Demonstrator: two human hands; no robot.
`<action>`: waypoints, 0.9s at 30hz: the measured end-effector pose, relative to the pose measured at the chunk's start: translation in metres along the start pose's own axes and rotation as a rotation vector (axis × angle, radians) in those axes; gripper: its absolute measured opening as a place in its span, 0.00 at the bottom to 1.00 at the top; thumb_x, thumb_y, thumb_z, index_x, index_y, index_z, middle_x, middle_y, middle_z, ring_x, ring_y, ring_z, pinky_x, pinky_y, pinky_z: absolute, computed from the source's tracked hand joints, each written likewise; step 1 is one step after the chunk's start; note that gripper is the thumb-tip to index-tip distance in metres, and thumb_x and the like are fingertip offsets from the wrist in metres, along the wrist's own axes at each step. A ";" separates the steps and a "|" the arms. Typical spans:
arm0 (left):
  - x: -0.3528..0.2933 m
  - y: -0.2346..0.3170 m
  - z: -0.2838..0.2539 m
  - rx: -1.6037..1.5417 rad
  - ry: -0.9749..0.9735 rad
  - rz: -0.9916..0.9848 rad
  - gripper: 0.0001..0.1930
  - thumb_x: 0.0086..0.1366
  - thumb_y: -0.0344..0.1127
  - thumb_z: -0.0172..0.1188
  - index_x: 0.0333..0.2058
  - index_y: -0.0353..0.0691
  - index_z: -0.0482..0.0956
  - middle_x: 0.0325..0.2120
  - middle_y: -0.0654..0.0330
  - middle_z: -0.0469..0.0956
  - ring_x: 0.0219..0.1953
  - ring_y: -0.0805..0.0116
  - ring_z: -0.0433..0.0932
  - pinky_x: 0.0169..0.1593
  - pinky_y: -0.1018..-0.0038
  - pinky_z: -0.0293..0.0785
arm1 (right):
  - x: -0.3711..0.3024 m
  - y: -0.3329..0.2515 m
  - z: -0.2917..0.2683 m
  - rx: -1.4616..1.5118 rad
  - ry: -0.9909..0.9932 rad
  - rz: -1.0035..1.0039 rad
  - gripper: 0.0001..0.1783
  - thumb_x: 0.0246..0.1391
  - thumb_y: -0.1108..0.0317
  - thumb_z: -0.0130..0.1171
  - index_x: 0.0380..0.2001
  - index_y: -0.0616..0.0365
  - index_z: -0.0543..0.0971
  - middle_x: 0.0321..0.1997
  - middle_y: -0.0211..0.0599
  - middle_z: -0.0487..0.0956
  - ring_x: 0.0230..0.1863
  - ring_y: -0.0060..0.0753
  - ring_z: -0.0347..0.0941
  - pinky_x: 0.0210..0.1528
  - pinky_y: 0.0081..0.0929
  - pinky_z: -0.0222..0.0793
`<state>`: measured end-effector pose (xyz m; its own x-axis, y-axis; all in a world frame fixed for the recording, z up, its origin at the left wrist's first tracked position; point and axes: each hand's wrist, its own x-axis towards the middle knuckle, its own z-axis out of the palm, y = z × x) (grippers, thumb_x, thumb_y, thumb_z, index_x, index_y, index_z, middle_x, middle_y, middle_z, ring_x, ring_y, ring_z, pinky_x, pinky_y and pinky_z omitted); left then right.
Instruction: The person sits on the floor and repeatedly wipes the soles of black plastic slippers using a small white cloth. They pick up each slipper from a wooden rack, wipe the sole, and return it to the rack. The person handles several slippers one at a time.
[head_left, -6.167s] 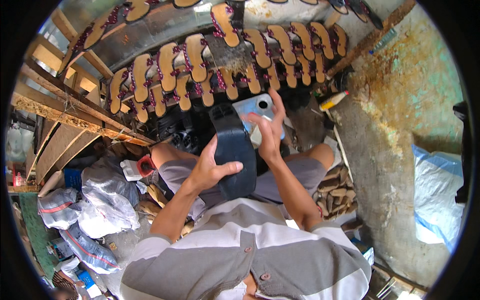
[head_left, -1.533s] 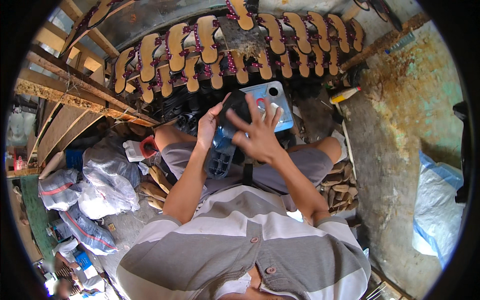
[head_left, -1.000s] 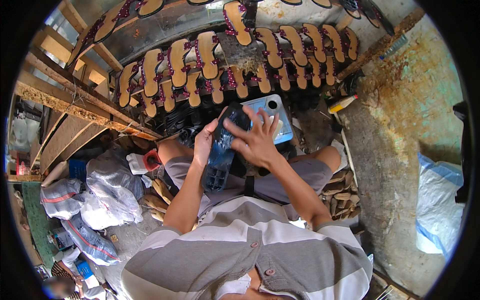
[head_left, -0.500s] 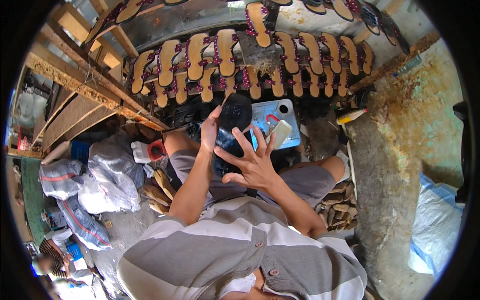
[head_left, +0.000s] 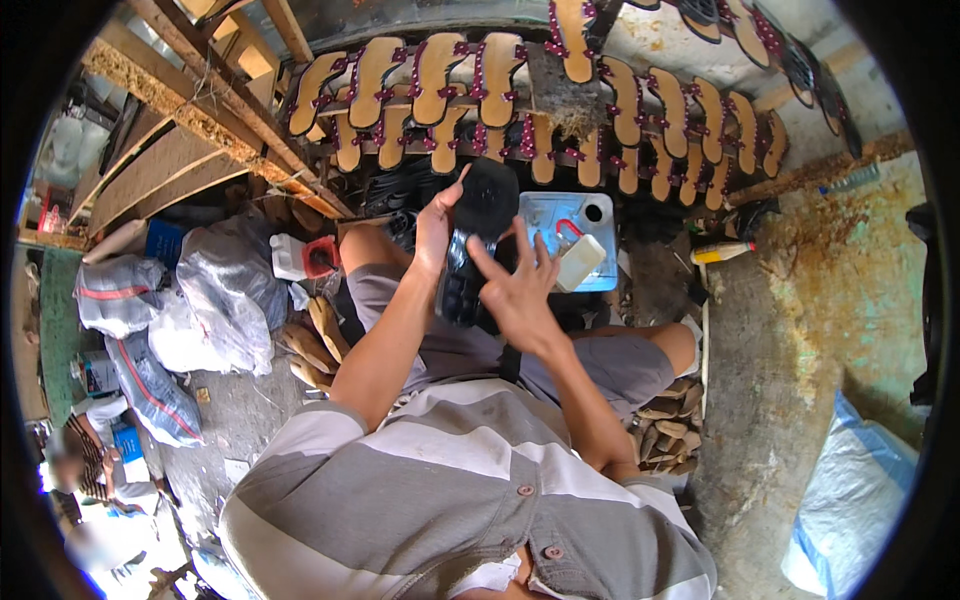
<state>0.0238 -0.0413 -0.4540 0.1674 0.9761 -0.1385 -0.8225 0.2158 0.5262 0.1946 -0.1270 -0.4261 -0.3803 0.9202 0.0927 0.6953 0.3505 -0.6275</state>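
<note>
In front of my lap, my left hand (head_left: 433,235) grips a black shoe sole (head_left: 487,200) by its left edge. The sole stands lengthwise away from me; its middle looks shiny. My right hand (head_left: 522,305) has its fingers spread over the right side of the sole, the index fingertip at or just over the shiny middle. Nothing shows in the right hand's grip. Just beyond that hand sits a light blue, rectangular box or board (head_left: 603,225), carrying a pale block-like piece (head_left: 580,263) and something red.
Sandals with tan footbeds and dark red dotted straps (head_left: 440,80) hang in rows ahead. Filled sacks (head_left: 225,290) and a white jug (head_left: 288,257) stand left. A yellow bottle (head_left: 722,253) and a blue-white sack (head_left: 850,490) lie right. Another person (head_left: 95,450) sits far left.
The view has shifted, so the surroundings sit differently. My right hand has turned and drawn its fingers closer together, the index finger pointing onto the sole. The left hand keeps its hold.
</note>
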 end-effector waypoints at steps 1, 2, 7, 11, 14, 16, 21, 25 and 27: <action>0.004 0.002 -0.002 -0.087 -0.010 -0.051 0.24 0.74 0.41 0.47 0.65 0.41 0.69 0.56 0.48 0.78 0.57 0.47 0.79 0.60 0.36 0.74 | -0.009 -0.007 0.009 -0.053 0.050 -0.081 0.31 0.64 0.33 0.44 0.66 0.22 0.74 0.82 0.51 0.43 0.76 0.78 0.35 0.72 0.75 0.22; 0.007 0.004 -0.003 -0.169 -0.043 -0.086 0.23 0.74 0.42 0.47 0.63 0.40 0.71 0.56 0.47 0.78 0.57 0.46 0.79 0.59 0.34 0.74 | -0.017 -0.012 0.017 -0.123 0.130 -0.187 0.35 0.63 0.25 0.42 0.65 0.24 0.75 0.81 0.51 0.45 0.77 0.76 0.35 0.73 0.72 0.20; 0.011 0.012 0.000 -0.235 0.062 0.014 0.20 0.74 0.42 0.46 0.55 0.36 0.77 0.50 0.44 0.82 0.52 0.46 0.82 0.60 0.35 0.74 | -0.036 -0.017 0.024 -0.362 0.356 -0.347 0.40 0.58 0.18 0.37 0.65 0.18 0.74 0.80 0.39 0.55 0.80 0.63 0.35 0.72 0.72 0.10; 0.007 0.006 0.009 -0.226 -0.022 0.034 0.21 0.73 0.42 0.46 0.57 0.36 0.76 0.50 0.45 0.82 0.52 0.46 0.82 0.60 0.37 0.74 | -0.016 -0.017 0.008 -0.283 0.293 -0.297 0.37 0.57 0.20 0.40 0.62 0.19 0.77 0.80 0.39 0.53 0.79 0.65 0.35 0.71 0.76 0.13; 0.001 0.003 0.017 -0.061 0.107 -0.049 0.23 0.74 0.43 0.46 0.58 0.36 0.75 0.52 0.47 0.81 0.52 0.48 0.82 0.60 0.42 0.77 | 0.010 -0.010 -0.002 -0.286 0.254 -0.188 0.33 0.56 0.24 0.51 0.62 0.17 0.77 0.81 0.40 0.51 0.78 0.69 0.35 0.69 0.81 0.16; -0.005 0.006 0.021 -0.222 0.017 -0.069 0.22 0.74 0.44 0.47 0.59 0.39 0.75 0.53 0.48 0.81 0.53 0.49 0.82 0.59 0.43 0.77 | 0.016 -0.004 -0.007 -0.316 0.270 -0.144 0.32 0.57 0.25 0.51 0.61 0.17 0.77 0.81 0.41 0.51 0.78 0.69 0.35 0.69 0.80 0.14; -0.008 0.023 0.028 -0.291 0.020 0.037 0.22 0.74 0.45 0.49 0.57 0.38 0.77 0.53 0.49 0.81 0.54 0.48 0.81 0.62 0.41 0.74 | -0.003 -0.008 -0.004 -0.258 0.427 -0.388 0.39 0.58 0.20 0.41 0.63 0.23 0.78 0.79 0.39 0.55 0.80 0.60 0.34 0.73 0.69 0.10; -0.009 0.015 0.033 -0.247 0.017 -0.097 0.22 0.74 0.46 0.49 0.60 0.41 0.75 0.53 0.50 0.81 0.52 0.49 0.82 0.59 0.42 0.77 | 0.006 -0.020 -0.003 -0.270 0.254 -0.250 0.35 0.61 0.22 0.38 0.59 0.20 0.80 0.77 0.41 0.54 0.76 0.66 0.38 0.72 0.72 0.12; -0.012 0.012 0.033 -0.169 -0.037 -0.071 0.23 0.76 0.45 0.45 0.61 0.38 0.73 0.53 0.47 0.80 0.50 0.48 0.83 0.57 0.46 0.81 | 0.023 -0.013 -0.009 -0.204 0.272 -0.179 0.32 0.60 0.25 0.45 0.59 0.21 0.81 0.77 0.43 0.53 0.74 0.71 0.42 0.71 0.78 0.20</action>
<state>0.0299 -0.0491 -0.4182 0.2456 0.9595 -0.1378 -0.8870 0.2798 0.3673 0.1821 -0.1089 -0.4084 -0.3500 0.8443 0.4057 0.7503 0.5120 -0.4182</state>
